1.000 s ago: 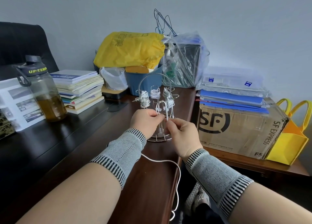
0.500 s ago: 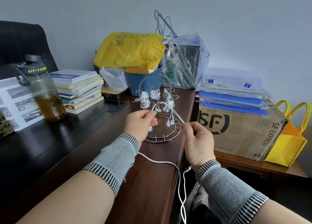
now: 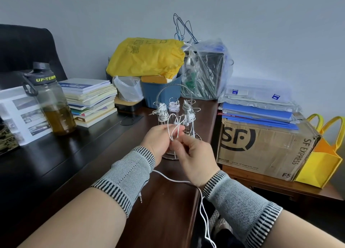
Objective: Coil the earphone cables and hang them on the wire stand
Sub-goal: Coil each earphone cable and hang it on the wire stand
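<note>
Two hands meet in front of a wire stand on a dark wooden desk. The left hand has its fingers curled and pinches a white earphone cable. The cable makes a loop that stands up above the fingers. The right hand sits just beside the left one, and its fingers pinch the same cable low down, where the two hands touch. From the hands the cable runs back across the desk, goes under the right wrist and hangs down over the desk edge. A small metal plug shows by the left wrist band (both wrists wear grey knit bands with dark stripes).

The stand is just behind the hands. Its round base sits on the desk, and a thin arch goes over the top. Three white cable bundles hang on its hooks, with little earbuds dangling below them.

To the left stands a water bottle with brown drink in it, near a stack of books. Behind the stand are a yellow bag and a blue bin. To the right is a cardboard box with blue folders on top.
</note>
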A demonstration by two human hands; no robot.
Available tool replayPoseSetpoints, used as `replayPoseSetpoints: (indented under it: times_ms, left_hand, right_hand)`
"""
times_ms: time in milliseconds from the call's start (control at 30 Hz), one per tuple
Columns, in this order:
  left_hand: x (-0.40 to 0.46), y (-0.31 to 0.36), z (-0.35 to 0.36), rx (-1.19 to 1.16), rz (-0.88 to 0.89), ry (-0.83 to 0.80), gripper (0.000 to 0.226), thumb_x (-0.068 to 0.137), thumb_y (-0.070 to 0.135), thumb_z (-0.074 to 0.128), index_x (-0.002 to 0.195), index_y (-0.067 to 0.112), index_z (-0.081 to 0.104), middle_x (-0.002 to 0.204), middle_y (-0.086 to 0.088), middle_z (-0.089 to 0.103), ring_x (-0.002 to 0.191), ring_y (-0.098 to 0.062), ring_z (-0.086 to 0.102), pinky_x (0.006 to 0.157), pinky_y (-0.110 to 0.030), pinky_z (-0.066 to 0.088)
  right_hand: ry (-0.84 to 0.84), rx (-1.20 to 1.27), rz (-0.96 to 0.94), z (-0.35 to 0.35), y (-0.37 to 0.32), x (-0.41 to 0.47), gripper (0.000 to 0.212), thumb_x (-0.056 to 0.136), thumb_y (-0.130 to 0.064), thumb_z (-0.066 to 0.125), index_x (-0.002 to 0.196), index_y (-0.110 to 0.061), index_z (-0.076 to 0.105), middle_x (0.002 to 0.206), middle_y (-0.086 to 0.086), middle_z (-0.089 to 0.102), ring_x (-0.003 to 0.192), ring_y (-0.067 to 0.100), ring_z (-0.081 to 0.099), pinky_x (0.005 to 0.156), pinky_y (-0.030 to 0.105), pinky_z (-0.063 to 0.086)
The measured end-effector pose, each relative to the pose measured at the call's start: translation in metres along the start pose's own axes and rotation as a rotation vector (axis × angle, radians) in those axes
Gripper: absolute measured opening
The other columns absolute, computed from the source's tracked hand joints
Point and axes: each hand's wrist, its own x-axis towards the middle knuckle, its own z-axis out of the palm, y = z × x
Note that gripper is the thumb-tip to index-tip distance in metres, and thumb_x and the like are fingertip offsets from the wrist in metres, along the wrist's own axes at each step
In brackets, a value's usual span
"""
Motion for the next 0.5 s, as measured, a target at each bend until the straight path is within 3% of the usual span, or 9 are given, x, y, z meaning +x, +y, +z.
replayPoseSetpoints:
  times_ms: [67, 167, 300, 400, 500]
  left_hand:
    - [0.000, 0.003, 0.000, -0.116, -0.074, -0.027, 0.032, 0.096, 0.021, 0.047, 0.091, 0.006, 0.075, 0.080, -0.011, 0.074, 0.073, -0.022, 0.066, 0.060, -0.028, 0.046]
    - [-0.002, 0.009, 0.001, -0.220, -0.118, -0.159, 0.048, 0.099, 0.034, 0.035, 0.101, 0.001, 0.070, 0.082, -0.015, 0.071, 0.081, -0.027, 0.067, 0.065, -0.032, 0.046]
    - [-0.006, 0.009, 0.005, -0.142, -0.068, -0.194, 0.019, 0.097, 0.011, 0.052, 0.109, 0.003, 0.065, 0.069, -0.008, 0.068, 0.078, -0.023, 0.068, 0.061, -0.028, 0.048]
    - [-0.003, 0.012, 0.005, -0.148, -0.086, -0.160, 0.020, 0.097, 0.004, 0.049, 0.103, 0.010, 0.067, 0.057, 0.000, 0.057, 0.067, -0.016, 0.069, 0.077, -0.035, 0.051]
    - [0.001, 0.011, 0.005, -0.130, -0.095, -0.138, 0.019, 0.095, 0.003, 0.053, 0.089, 0.012, 0.068, 0.061, 0.001, 0.054, 0.069, -0.014, 0.067, 0.088, -0.044, 0.051]
  right_hand:
    - [-0.055, -0.048, 0.039, 0.002, 0.004, -0.005, 0.028, 0.091, -0.036, 0.053, 0.079, -0.019, 0.071, 0.059, -0.004, 0.062, 0.059, 0.014, 0.056, 0.064, 0.032, 0.048]
    - [-0.071, -0.113, 0.108, 0.006, 0.011, -0.013, 0.028, 0.094, -0.032, 0.056, 0.072, -0.018, 0.068, 0.051, -0.007, 0.050, 0.058, 0.015, 0.053, 0.062, 0.029, 0.045]
    - [-0.108, -0.121, 0.229, 0.010, 0.019, -0.014, 0.036, 0.094, -0.030, 0.053, 0.063, -0.013, 0.060, 0.059, 0.002, 0.061, 0.061, 0.019, 0.057, 0.064, 0.032, 0.047]
    - [-0.103, -0.079, 0.301, 0.006, 0.024, -0.009, 0.033, 0.094, -0.026, 0.054, 0.061, -0.021, 0.057, 0.055, -0.003, 0.056, 0.058, 0.014, 0.051, 0.059, 0.026, 0.039]
    - [-0.033, -0.044, 0.352, -0.004, 0.030, -0.001, 0.022, 0.093, -0.026, 0.057, 0.073, -0.024, 0.065, 0.058, -0.011, 0.056, 0.057, 0.005, 0.051, 0.057, 0.021, 0.038]
